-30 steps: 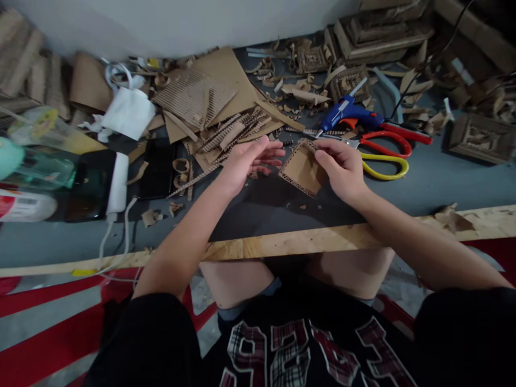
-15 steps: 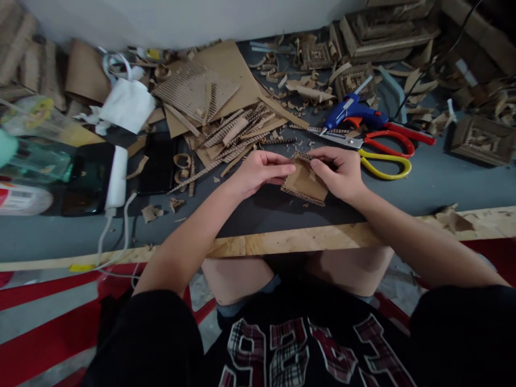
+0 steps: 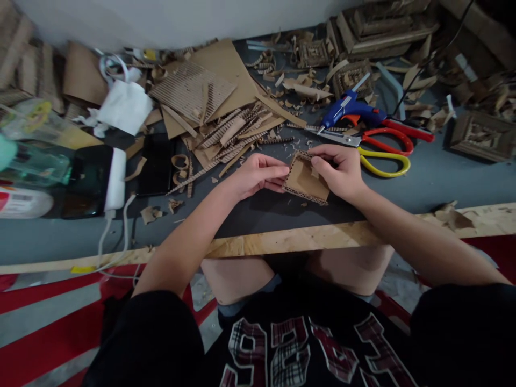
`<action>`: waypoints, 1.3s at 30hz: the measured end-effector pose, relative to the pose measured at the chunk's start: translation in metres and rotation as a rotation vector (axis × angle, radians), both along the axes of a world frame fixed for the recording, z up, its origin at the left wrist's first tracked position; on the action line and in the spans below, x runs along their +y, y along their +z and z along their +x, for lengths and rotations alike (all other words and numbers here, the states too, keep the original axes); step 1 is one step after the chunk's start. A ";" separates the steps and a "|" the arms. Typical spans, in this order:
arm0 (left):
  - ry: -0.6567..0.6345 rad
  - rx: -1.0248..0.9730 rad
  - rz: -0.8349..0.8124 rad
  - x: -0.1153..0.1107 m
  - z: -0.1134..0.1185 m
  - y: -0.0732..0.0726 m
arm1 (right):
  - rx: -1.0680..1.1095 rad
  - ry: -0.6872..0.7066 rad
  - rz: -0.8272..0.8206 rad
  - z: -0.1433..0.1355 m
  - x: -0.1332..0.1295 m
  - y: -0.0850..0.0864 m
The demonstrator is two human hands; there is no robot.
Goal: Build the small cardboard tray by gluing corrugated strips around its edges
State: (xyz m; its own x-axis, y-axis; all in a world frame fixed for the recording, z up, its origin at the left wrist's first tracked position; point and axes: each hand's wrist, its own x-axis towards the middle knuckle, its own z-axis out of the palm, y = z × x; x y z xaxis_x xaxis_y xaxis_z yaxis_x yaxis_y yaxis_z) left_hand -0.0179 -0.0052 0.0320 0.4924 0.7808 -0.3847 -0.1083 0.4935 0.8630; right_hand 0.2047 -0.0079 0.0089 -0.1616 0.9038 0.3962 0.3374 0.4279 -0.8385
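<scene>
Head view: both hands, left hand (image 3: 253, 174) and right hand (image 3: 339, 171), are gripping one small cardboard tray (image 3: 304, 180) above the counter (image 3: 435, 180).

You can see a blue glue gun (image 3: 350, 109) near red and yellow scissors (image 3: 381, 149); a pile of cardboard strips (image 3: 231, 131) lies by a big ridged sheet (image 3: 192, 92); a white bag (image 3: 126, 106) sits far left, near a dark phone (image 3: 91, 180).

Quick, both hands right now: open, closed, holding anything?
Left hand: closed, fingertips pinching the left edge of the small cardboard tray.
Right hand: closed, grip on the same cardboard tray's right side, thumb inside it.
</scene>
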 end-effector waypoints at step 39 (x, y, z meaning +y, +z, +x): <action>0.268 0.382 0.589 -0.004 -0.024 0.037 | -0.091 0.032 0.079 0.000 -0.009 0.006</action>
